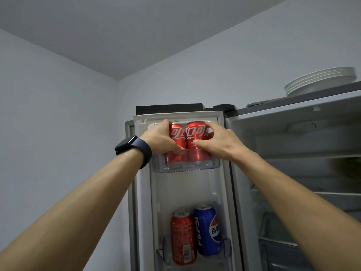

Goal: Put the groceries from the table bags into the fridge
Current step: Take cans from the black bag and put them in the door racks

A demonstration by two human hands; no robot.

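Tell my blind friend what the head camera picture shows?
Two hands, left hand and right hand, each set a red cola can in the fridge door's top bin. Two more cans stand lower down.

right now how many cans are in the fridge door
4. Two red cola cans stand side by side in the top door bin: the left can in the left hand, the right can in the right hand. A red can and a blue Pepsi can stand in the lower bin. None visibly hidden.
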